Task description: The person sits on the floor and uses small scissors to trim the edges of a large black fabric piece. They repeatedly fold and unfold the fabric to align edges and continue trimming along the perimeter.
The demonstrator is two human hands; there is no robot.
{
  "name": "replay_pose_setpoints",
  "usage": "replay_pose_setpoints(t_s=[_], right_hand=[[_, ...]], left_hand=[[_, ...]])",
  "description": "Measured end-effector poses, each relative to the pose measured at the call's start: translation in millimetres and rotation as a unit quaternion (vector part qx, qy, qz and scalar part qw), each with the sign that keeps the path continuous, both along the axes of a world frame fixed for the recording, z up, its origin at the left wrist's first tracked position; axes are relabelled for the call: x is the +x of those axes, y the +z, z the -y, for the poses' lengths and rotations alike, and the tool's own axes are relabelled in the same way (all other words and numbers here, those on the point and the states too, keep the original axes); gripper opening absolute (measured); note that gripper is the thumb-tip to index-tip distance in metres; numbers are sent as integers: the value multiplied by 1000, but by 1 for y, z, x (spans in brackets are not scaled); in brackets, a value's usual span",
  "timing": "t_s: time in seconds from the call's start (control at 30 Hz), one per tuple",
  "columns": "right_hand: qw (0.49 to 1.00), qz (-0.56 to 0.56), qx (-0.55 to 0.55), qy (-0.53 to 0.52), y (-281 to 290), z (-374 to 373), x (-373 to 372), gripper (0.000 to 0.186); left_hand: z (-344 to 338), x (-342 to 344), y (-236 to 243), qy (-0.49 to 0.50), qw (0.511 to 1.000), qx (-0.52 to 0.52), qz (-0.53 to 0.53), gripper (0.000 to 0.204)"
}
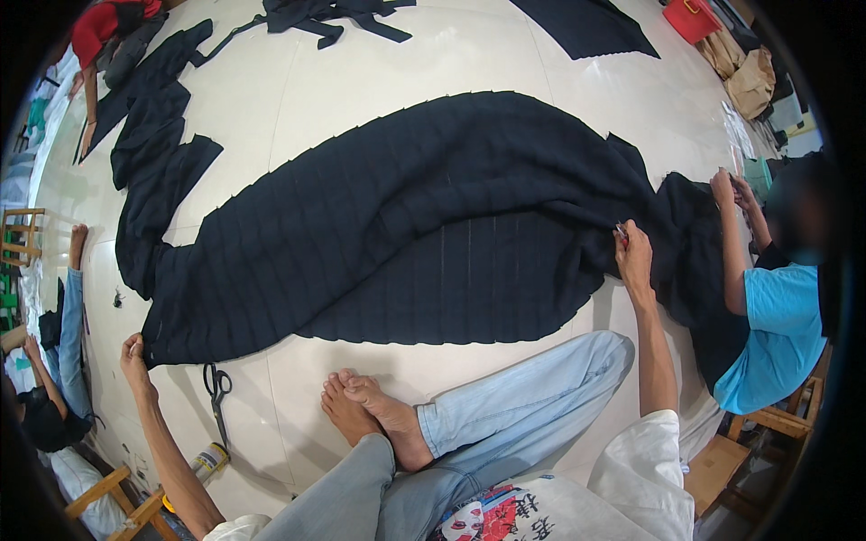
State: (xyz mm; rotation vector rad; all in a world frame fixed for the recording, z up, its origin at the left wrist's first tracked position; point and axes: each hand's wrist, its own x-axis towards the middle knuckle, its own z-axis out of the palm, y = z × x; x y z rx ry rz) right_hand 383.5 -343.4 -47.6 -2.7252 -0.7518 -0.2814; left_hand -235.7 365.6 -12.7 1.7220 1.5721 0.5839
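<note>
A long piece of dark navy pleated fabric lies spread across the white floor in front of me. My left hand pinches the fabric's near left corner, fingers closed on its edge. My right hand grips the fabric's right part together with a small red tool. My crossed legs in light jeans and my bare feet rest on the floor below the fabric.
Black scissors and a yellow-labelled can lie on the floor near my left arm. A person in a blue shirt at the right handles the same fabric. More dark cloth pieces lie at the back left, a red box at the back right.
</note>
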Motion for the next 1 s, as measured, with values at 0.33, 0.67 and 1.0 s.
replay_pose_setpoints(t_s=[0.33, 0.67, 1.0], right_hand=[[1000, -1, -10, 10, 6, -4, 0, 18], [999, -32, -27, -13, 6, -4, 0, 16], [999, -28, -42, -10, -1, 0, 5, 16]], left_hand=[[24, 13, -17, -77, 991, 32, -104, 19], [28, 26, -11, -72, 995, 48, -40, 21], [36, 39, 1, -60, 996, 38, -44, 24]])
